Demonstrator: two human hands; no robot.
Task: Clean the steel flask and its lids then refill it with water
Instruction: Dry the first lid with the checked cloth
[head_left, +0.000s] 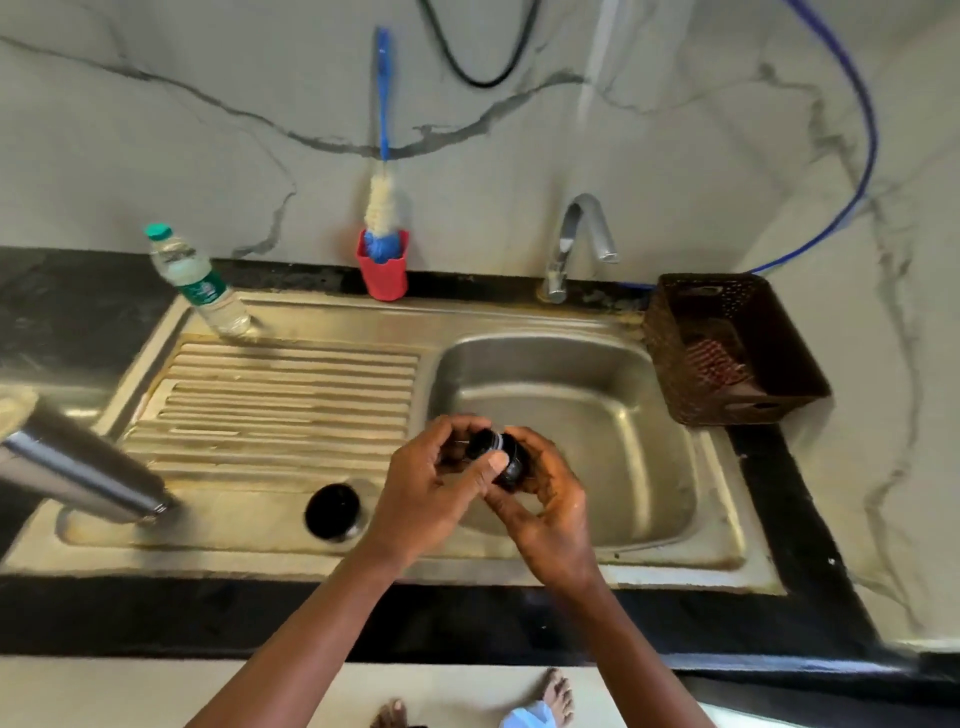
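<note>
Clasping black lid, left hand, right hand, over sink basin, near-left rim

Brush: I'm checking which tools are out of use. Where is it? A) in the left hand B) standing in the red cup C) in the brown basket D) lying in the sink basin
B: the brush stands in the red cup, while the left hand and right hand hold a lid.
</note>
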